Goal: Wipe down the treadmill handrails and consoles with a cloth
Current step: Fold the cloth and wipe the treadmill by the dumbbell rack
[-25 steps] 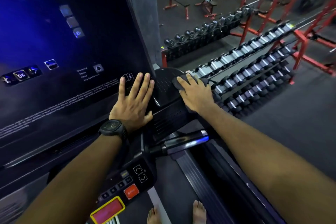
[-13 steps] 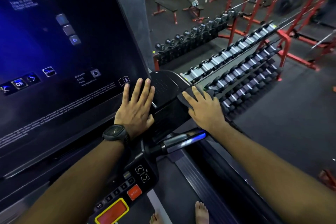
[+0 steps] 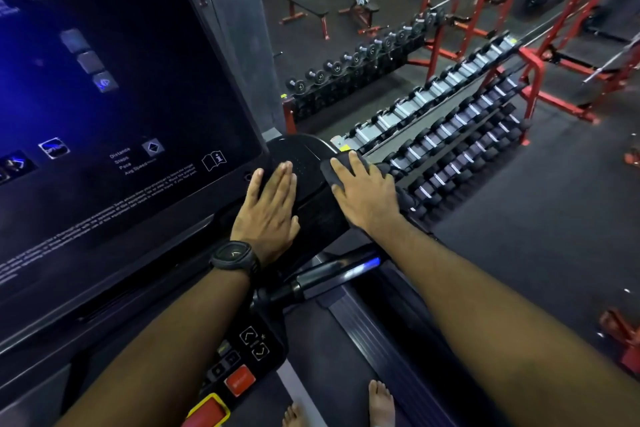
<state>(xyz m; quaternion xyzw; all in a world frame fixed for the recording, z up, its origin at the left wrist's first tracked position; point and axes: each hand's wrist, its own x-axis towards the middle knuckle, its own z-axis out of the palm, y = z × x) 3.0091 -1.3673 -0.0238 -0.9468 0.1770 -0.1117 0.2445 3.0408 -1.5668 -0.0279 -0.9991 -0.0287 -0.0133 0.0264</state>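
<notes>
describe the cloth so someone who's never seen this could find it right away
Start at the big dark treadmill screen filling the left side; off its lower right corner sits a rounded black console pod. The cloth is the dark grey pad lying on that pod's right edge, flattened under the right hand. The left hand beside it rests on bare plastic.

Dim gym — blue glow off the console screen (image 3: 104, 87), wide-angle bending at edges.

The left hand (image 3: 268, 208) lay flat, palm down, fingers straight and pressed together, wrist straight; near it the right hand (image 3: 363, 196) lay flat too, fingers slightly spread.
</notes>
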